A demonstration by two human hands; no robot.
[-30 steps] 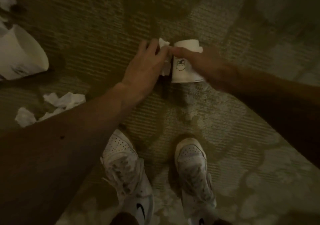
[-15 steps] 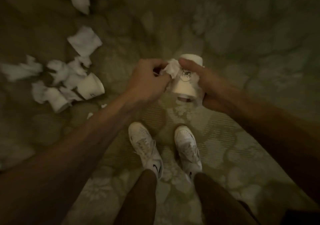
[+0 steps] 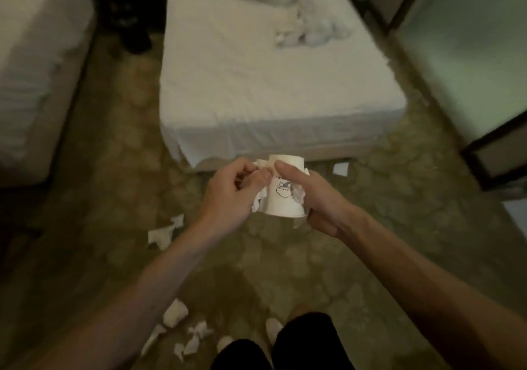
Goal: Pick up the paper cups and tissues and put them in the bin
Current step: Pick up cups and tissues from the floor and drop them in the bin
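**Gathering tissue against the cup, bin out of sight**

We are standing at the foot of the bed point(image 3: 256, 84) and holding the cup point(image 3: 285, 200) at chest height, base up and mouth down. Our right hand point(image 3: 320, 203) is wrapping round it from the side, with the thumb lying across its upper wall. A bit of crumpled paper looks to be trapped between palm and cup.

Our left hand point(image 3: 229, 195) is working at the cup's other side. Its fingers point(image 3: 245, 170) are curling together and pinching a tissue point(image 3: 260, 203) that is touching the cup wall. We judge that we are bunching tissue and cup into one bundle, so that a single grip can carry both and one hand is freed for more litter.

Plenty is waiting. Other tissues point(image 3: 162, 234) are lying on the floor point(image 3: 385, 255) to our left, more are lying near our feet, and a small white scrap point(image 3: 340, 168) is sitting by the bed's corner.

No bin is showing, so the drop-off is not yet done. The soft paper could slip out if the pinch loosens.
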